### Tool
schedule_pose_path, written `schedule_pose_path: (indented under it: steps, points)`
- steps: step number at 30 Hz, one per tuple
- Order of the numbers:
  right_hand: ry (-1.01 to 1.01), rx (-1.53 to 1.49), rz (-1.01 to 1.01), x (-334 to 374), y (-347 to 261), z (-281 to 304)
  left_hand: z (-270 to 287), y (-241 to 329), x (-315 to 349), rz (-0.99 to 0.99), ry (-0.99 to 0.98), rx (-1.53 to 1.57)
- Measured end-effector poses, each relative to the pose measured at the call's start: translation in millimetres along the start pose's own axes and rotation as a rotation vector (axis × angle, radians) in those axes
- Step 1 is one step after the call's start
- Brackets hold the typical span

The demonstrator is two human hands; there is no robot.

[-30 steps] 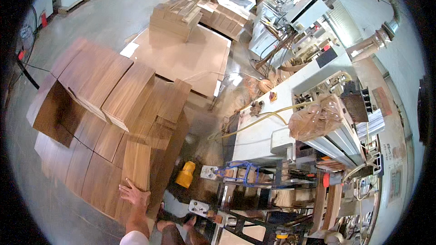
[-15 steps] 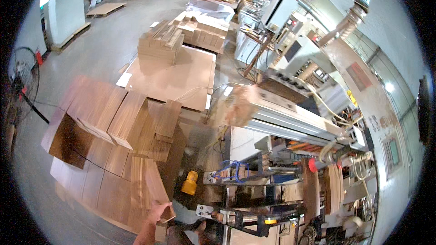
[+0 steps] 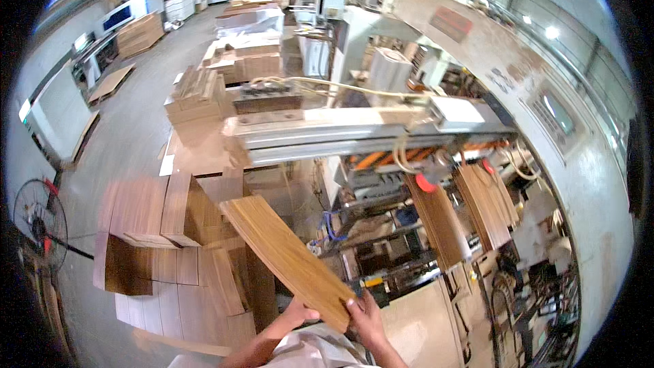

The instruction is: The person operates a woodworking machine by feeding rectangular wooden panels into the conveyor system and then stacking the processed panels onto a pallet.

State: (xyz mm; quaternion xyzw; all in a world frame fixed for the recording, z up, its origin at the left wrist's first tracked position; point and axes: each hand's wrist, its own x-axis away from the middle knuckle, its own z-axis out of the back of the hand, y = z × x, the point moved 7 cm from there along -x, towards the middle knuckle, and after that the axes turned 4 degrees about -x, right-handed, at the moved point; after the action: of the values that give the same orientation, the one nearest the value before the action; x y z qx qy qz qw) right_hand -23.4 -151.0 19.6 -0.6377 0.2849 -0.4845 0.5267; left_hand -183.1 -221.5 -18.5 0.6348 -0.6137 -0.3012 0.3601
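A long wood-grain board (image 3: 286, 259) lies slanted in front of me, its far end up and to the left. My left hand (image 3: 300, 311) grips the near part of its left edge, thumb on top. On the other side my right hand (image 3: 364, 317) is closed round the near right edge, fingers partly hidden. Left of the board are stacks of similar brown boards (image 3: 163, 303). To its right, a machine holds more wood-grain boards, one brown board (image 3: 439, 225) under a red round part (image 3: 425, 183) and a small pile (image 3: 482, 206) beside it.
A metal beam (image 3: 327, 133) of the machine crosses ahead of me. The machine's pale frame and control panel (image 3: 553, 112) rise on the right. A standing fan (image 3: 41, 218) is at the far left. Stacked panels (image 3: 197, 99) sit on a pallet beyond the boards.
The board my left hand gripped at the stack has come up and to the right. My right hand now holds it too. The view has turned toward the machine.
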Motion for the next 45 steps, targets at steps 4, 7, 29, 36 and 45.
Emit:
schedule_pose_path:
  steps: [4, 7, 29, 36, 45]
  points:
    - [0.03, -0.717, -0.386, 7.7, -11.8, 20.7, -56.3, -2.0, -37.1, 0.076, -0.164, -0.362]
    - [0.129, -1.042, -0.38, 9.8, -25.8, 61.3, -109.3, 3.0, -58.3, 0.006, -0.294, -0.548]
    - [0.6, -0.568, 0.26, -58.5, -2.5, 330.7, -175.8, -106.8, -335.2, -0.052, 0.152, -0.542]
    - [0.553, -0.456, 0.062, -107.5, -1.5, 310.1, -158.7, -130.5, -366.4, 0.193, 0.205, -0.336]
    - [0.665, -0.411, 0.318, -59.2, -1.8, 292.3, -180.7, -100.2, -329.5, 0.172, 0.251, -0.288]
